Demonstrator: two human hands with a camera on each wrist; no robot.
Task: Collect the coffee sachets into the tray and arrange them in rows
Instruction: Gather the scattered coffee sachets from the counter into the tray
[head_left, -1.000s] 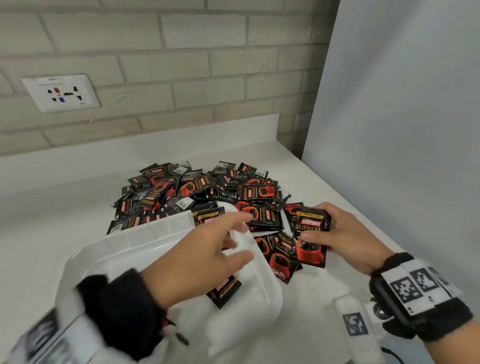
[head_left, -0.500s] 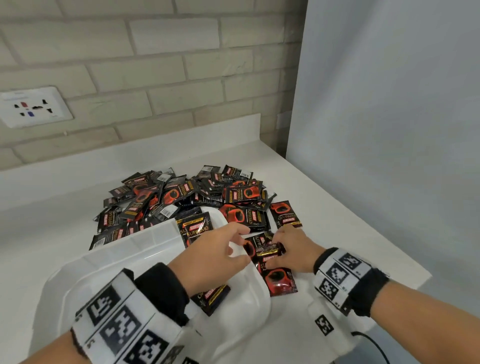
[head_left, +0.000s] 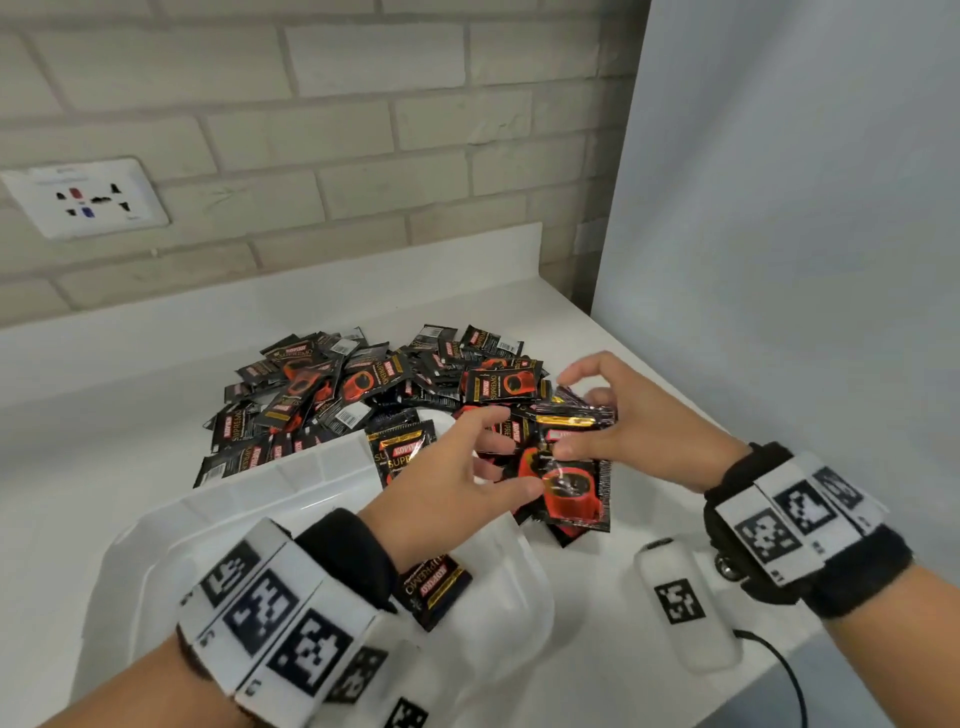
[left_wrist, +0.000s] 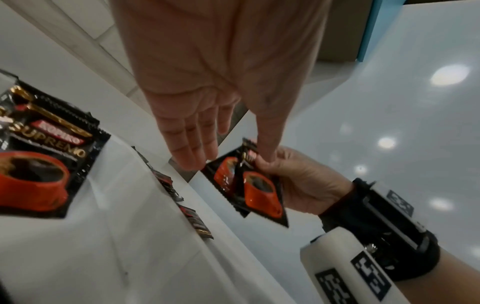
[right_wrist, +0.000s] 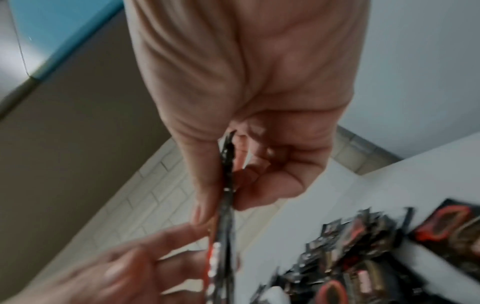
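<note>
A big pile of black-and-red coffee sachets (head_left: 363, 389) lies on the white counter behind the white tray (head_left: 249, 499). One sachet (head_left: 431, 582) lies in the tray, and another (head_left: 400, 452) sits at its far rim. My right hand (head_left: 566, 415) pinches a few overlapping sachets (head_left: 571, 488) between thumb and fingers, above the tray's right edge. They are also seen as held sachets (left_wrist: 259, 189) and edge-on as held sachets (right_wrist: 224, 205). My left hand (head_left: 506, 452) reaches toward them with fingers straight and spread, and its thumb (left_wrist: 265, 148) touches their top edge.
A white marker-tagged device (head_left: 680, 603) with a black cable lies on the counter near the front right edge. A grey panel (head_left: 779, 260) stands along the right. A brick wall with a socket (head_left: 83, 197) backs the counter. Loose sachets (head_left: 566, 530) lie under the held ones.
My right hand dropped to the sachets beside the tray, then lifted with a few pinched in it. My left hand left the tray rim and rose to meet them.
</note>
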